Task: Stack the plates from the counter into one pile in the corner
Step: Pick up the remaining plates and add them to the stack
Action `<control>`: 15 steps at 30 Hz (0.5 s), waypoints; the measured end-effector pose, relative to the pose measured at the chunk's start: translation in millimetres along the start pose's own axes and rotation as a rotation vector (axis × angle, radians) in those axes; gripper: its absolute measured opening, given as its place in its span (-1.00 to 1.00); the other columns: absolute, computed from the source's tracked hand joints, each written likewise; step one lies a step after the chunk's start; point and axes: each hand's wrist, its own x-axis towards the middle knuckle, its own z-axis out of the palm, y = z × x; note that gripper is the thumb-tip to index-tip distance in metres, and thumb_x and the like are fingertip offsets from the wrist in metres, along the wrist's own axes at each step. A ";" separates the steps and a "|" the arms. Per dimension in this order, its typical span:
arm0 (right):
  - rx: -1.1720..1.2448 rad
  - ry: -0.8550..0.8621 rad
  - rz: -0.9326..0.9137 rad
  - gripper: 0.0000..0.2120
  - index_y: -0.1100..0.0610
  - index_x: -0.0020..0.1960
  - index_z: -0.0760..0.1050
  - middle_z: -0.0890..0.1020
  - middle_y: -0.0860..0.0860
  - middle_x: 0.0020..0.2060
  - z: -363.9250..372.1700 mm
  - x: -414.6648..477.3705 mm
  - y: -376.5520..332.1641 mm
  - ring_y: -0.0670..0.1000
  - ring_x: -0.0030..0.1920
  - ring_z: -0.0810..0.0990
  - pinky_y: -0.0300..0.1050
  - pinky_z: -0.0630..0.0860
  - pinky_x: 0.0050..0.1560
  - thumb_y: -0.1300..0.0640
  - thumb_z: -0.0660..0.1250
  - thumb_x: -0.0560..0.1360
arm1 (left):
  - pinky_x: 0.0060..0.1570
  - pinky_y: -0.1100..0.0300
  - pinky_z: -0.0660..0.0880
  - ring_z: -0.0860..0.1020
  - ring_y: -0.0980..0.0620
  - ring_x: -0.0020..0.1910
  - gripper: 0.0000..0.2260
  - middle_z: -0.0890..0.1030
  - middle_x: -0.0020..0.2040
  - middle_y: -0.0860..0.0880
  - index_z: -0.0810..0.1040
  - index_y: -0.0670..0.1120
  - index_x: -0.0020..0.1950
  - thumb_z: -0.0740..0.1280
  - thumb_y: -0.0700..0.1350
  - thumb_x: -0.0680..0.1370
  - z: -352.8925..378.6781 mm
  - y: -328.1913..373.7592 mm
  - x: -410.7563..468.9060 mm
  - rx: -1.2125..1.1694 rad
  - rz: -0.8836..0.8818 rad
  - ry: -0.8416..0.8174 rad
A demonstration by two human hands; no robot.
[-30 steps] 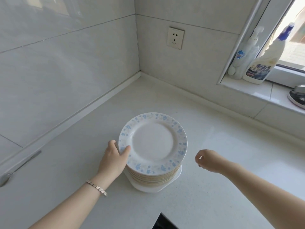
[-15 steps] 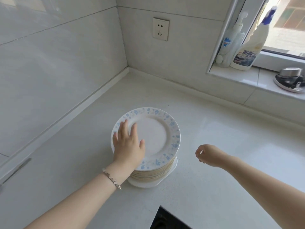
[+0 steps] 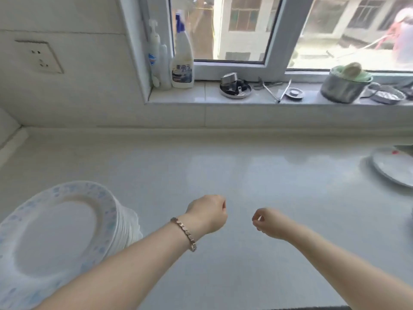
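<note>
A pile of plates [image 3: 55,231] with a blue-flowered rim on the top one stands at the lower left of the white counter [image 3: 223,171]. A single white plate [image 3: 393,168] lies at the counter's far right, partly cut off by the frame edge. My left hand [image 3: 209,212], a bracelet on its wrist, hovers over the counter's middle, right of the pile, fingers curled and holding nothing. My right hand [image 3: 268,222] hangs beside it, also loosely curled and holding nothing. Neither hand touches a plate.
The window sill [image 3: 201,97] carries two bottles [image 3: 182,66], a small metal dish [image 3: 235,87], tongs [image 3: 277,89] and a grey pot [image 3: 344,86]. A wall socket [image 3: 40,57] is at the upper left. A dark edge shows at the bottom.
My left hand has come off the top plate of the pile and moved right. The view has swung right, bringing the window sill and the single plate at the far right into sight.
</note>
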 end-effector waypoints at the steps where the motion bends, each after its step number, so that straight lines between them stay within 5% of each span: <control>1: 0.013 0.020 0.021 -0.74 0.16 0.13 0.52 0.64 0.09 0.08 -7.3 -4.4 20.7 0.00 -0.15 0.48 -0.26 0.38 -0.23 0.12 0.15 0.54 | -0.07 0.17 0.38 0.54 -0.14 0.11 -0.76 0.59 0.14 -0.09 0.51 -0.09 0.11 0.09 -0.12 0.56 8.0 17.7 10.3 0.007 0.024 -0.028; 4: 0.056 0.069 0.094 -0.74 0.15 0.14 0.52 0.64 0.07 0.08 -28.3 -16.8 86.6 0.00 -0.14 0.48 -0.31 0.34 -0.36 0.12 0.14 0.55 | -0.04 0.18 0.38 0.54 -0.12 0.12 -0.76 0.59 0.15 -0.07 0.51 -0.09 0.11 0.10 -0.10 0.57 33.6 74.7 40.1 0.021 0.084 -0.090; 8: 0.122 0.114 0.210 -0.74 0.12 0.15 0.51 0.63 0.07 0.10 -57.9 -31.6 183.7 0.04 -0.05 0.54 -0.20 0.42 -0.07 0.10 0.15 0.54 | -0.05 0.18 0.37 0.54 -0.12 0.12 -0.75 0.59 0.15 -0.07 0.52 -0.07 0.12 0.10 -0.12 0.55 71.5 160.4 83.7 0.061 0.128 -0.138; 15: 0.183 0.213 0.372 -0.73 0.12 0.13 0.54 0.61 0.07 0.12 -118.8 -54.6 361.8 0.10 0.11 0.56 -0.11 0.48 0.08 0.13 0.14 0.53 | -0.09 0.19 0.37 0.53 -0.09 0.00 -0.77 0.60 0.10 -0.06 0.52 -0.06 0.07 0.10 -0.13 0.54 135.2 311.7 155.9 0.075 0.144 -0.148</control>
